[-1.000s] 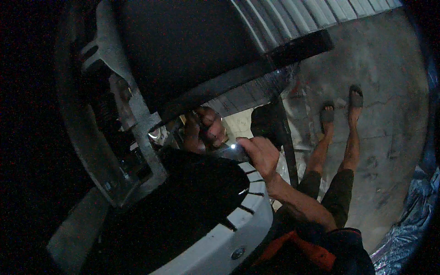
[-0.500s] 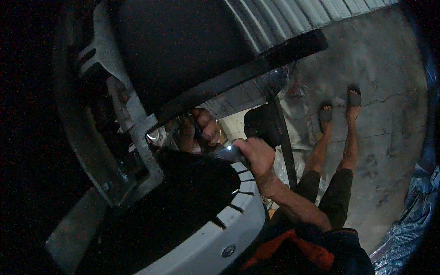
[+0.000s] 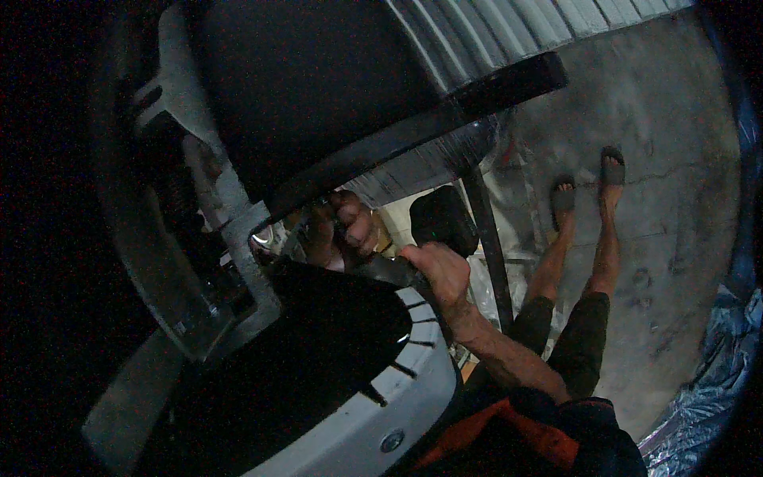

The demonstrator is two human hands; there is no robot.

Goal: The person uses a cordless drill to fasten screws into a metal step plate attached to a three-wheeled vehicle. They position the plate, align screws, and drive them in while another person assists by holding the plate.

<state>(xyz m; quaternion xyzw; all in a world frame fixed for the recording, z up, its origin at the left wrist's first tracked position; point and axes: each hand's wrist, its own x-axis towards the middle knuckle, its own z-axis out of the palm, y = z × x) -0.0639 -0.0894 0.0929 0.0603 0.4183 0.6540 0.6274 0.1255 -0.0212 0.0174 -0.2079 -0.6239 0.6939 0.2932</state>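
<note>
My right hand (image 3: 441,274) reaches up from the lower right, closed, with its thumb pointing left. It is at the end of a dark grey, rounded piece (image 3: 381,269), beside a white curved casing (image 3: 397,389) with slots along its edge. What the fingers wrap is hidden. Through the gap beyond, a second hand, apparently my left hand (image 3: 354,222), shows curled fingers near a small yellowish piece (image 3: 385,242). Its wrist and arm are out of sight, and whatever it grips is too dark to make out.
A grey metal bracket (image 3: 242,230) stands left of the hands. Above them hang a dark panel (image 3: 318,87) and a ribbed grey sheet (image 3: 517,36). A dark upright bar (image 3: 489,246) and a black block (image 3: 443,219) are close by. Blue plastic sheeting (image 3: 703,381) lies at right on concrete.
The view has shifted slightly. My right hand has moved a little left, still closed, and the bright glint by its thumb has faded. The curled fingers beyond stay almost in place.
</note>
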